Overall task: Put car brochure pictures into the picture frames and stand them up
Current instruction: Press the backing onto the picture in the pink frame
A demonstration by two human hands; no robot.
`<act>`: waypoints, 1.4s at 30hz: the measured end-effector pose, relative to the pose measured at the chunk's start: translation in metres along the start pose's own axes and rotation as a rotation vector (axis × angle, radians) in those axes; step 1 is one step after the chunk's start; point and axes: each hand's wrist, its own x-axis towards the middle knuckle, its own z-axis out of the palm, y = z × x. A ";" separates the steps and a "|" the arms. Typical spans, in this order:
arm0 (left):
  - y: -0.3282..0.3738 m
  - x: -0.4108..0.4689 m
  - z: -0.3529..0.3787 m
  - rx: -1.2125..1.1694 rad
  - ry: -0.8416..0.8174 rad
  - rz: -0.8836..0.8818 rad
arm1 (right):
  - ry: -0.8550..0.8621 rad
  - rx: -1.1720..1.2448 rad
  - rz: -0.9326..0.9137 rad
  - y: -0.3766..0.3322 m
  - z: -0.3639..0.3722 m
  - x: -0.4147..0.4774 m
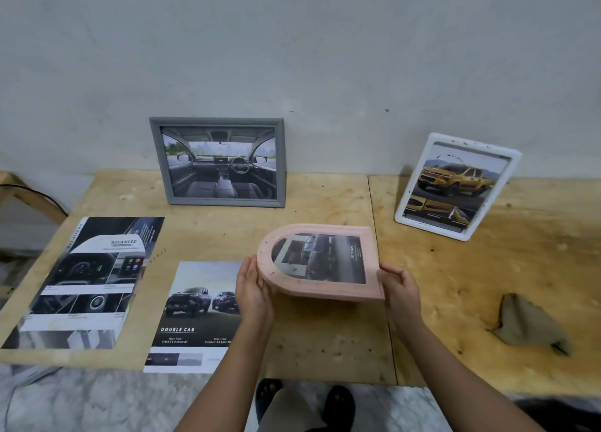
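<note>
Over the rough plywood table (325,350), with a grey rectangular frame (214,122) upright at upper centre and a white frame (474,146) leaning at right, a pink arched frame (325,290) was held mid-picture, left hand (253,288) flat-fingered against its curve, right hand (400,285) gripping its straight end.

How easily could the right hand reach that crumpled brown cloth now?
Probably yes, once freed: only bare table lies between the right hand and the cloth, with nothing in the way. But that hand is gripping the pink frame, which the left hand supports too.

Brochure page (195,318): "DOUBLE CAB" (left brochure (87,285): "ADVANCED").
</note>
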 end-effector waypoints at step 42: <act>-0.061 -0.007 -0.028 0.802 0.029 0.321 | 0.643 -0.835 -0.216 -0.002 -0.108 -0.010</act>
